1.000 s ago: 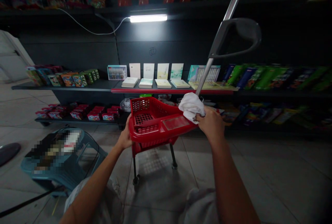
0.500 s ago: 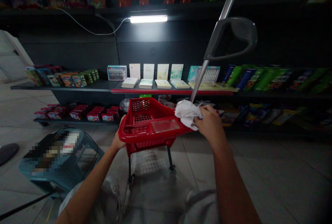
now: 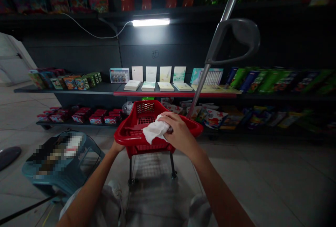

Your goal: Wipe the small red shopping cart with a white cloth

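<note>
A red plastic shopping basket on wheels stands on the tiled floor in front of me. Its grey pull handle rises on a metal rod to the upper right. My left hand grips the basket's near left rim. My right hand is closed on a crumpled white cloth and presses it on the basket's near top edge.
A teal plastic stool with items on it stands at the left. Dark shelves behind the basket carry boxes, notebooks and packets under a lit tube lamp. Tiled floor spreads to the right.
My right hand has slid the white cloth leftward from the basket's right corner near the rod to the middle of the near rim. The basket has shifted slightly left.
</note>
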`<action>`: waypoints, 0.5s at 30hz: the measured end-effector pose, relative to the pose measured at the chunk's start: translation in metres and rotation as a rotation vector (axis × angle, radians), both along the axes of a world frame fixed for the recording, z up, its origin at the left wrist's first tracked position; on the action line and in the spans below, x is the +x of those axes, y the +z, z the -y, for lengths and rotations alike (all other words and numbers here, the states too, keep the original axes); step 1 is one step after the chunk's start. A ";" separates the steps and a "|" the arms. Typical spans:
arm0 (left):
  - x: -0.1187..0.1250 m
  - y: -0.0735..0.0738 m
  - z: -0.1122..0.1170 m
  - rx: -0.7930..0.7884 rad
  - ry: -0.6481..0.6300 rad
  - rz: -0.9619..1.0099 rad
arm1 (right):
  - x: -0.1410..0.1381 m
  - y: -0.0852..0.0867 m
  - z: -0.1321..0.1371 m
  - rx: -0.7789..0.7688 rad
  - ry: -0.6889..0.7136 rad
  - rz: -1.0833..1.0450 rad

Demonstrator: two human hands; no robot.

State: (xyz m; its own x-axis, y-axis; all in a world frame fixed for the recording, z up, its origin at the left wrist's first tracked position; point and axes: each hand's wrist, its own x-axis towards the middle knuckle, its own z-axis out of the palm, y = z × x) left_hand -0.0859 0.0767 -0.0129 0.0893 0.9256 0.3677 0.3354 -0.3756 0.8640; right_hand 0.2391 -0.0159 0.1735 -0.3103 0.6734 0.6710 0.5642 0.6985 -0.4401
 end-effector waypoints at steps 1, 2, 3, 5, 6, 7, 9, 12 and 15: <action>-0.001 0.000 -0.001 -0.030 -0.014 0.009 | 0.003 0.000 0.000 -0.002 -0.010 0.005; -0.001 0.001 -0.002 -0.057 -0.028 0.023 | 0.007 -0.001 0.000 -0.005 -0.023 0.010; -0.001 0.001 -0.003 -0.077 -0.038 0.039 | 0.012 -0.001 -0.001 -0.008 -0.041 0.017; 0.000 0.004 -0.003 -0.093 -0.032 0.072 | 0.024 -0.004 -0.003 -0.014 -0.102 0.026; 0.000 0.006 -0.003 -0.103 -0.031 0.083 | 0.030 -0.005 -0.004 -0.019 -0.137 0.030; 0.001 0.009 -0.001 -0.117 -0.038 0.090 | 0.035 -0.007 -0.005 -0.024 -0.168 0.036; 0.001 0.020 0.006 -0.133 -0.076 0.109 | 0.042 -0.011 -0.005 -0.027 -0.211 0.047; -0.005 0.045 0.028 -0.051 -0.173 0.204 | 0.043 -0.014 -0.004 -0.024 -0.243 0.067; -0.011 0.079 0.059 0.101 -0.263 0.314 | 0.036 -0.011 -0.001 -0.037 -0.281 0.106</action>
